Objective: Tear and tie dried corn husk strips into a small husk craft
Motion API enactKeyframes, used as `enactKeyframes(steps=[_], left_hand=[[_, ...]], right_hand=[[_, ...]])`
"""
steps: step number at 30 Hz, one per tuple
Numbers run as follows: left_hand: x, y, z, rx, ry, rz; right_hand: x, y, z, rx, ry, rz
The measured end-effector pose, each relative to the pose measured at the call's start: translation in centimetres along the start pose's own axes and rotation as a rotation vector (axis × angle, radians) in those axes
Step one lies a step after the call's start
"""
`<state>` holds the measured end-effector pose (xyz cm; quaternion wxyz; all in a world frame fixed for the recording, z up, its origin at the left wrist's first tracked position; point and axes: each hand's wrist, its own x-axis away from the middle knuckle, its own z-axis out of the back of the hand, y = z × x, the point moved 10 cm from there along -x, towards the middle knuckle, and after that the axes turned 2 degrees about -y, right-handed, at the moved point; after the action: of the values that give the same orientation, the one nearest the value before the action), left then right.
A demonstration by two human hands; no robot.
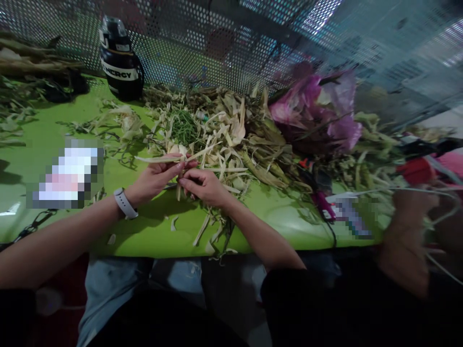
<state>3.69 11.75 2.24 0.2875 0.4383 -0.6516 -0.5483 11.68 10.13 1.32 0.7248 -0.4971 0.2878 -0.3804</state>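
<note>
My left hand [159, 177], with a white band on its wrist, pinches pale corn husk strips [204, 152] whose ends stick out to both sides. Close against it, my right hand [204, 185] has thumb and fingers pressed together at the same strips, and one end hangs below the fingers. The exact crossing point is hidden by the fingertips. Just beyond my hands lie loose cut husk strips [226, 137] and a small heap of thin green strands [183, 126].
A black bottle [121, 72] stands at the back by a perforated metal panel [188, 43]. Dried husks [267, 149] and a pink plastic bag [314, 108] are to the right. A blurred phone-like object [68, 173] lies left. Another person's arm [407, 236] is at far right.
</note>
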Motion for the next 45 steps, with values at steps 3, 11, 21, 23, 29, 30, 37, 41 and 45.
enactKeyframes(steps=[3,11,21,23,29,30,37,41,45], left_hand=[[-0.1,0.9,0.1,-0.041,-0.028,-0.033],[-0.3,0.2,0.7,0.128,-0.001,0.022],[-0.1,-0.4,0.2,-0.027,-0.058,0.094],[-0.1,0.1,0.3,-0.113,-0.054,0.061],[-0.3,1.7,1.6,-0.386,0.079,-0.041],[-0.3,1.8,1.8,-0.399,0.100,-0.048],[-0.5,1.1,1.4,-0.376,-0.014,0.009],[-0.1,-0.8,-1.3,-0.384,-0.273,0.092],[0.1,-1.0,-2.2,-0.401,-0.339,0.042]], right_hand=[[0.3,0.0,-0.1,-0.076,-0.107,-0.031],[0.2,0.6,-0.1,-0.085,-0.162,-0.055],[-0.4,3.3,3.0,-0.341,0.201,-0.150],[-0.2,2.8,3.3,-0.333,0.243,-0.108],[0.4,0.2,2.7,-0.002,0.143,-0.032],[0.5,0.3,2.5,0.029,0.122,-0.044],[1.7,-2.1,6.9,0.184,0.399,0.140],[1.7,-3.6,6.8,0.271,0.431,0.236],[0.2,-3.1,2.8,0.164,0.186,0.263]])
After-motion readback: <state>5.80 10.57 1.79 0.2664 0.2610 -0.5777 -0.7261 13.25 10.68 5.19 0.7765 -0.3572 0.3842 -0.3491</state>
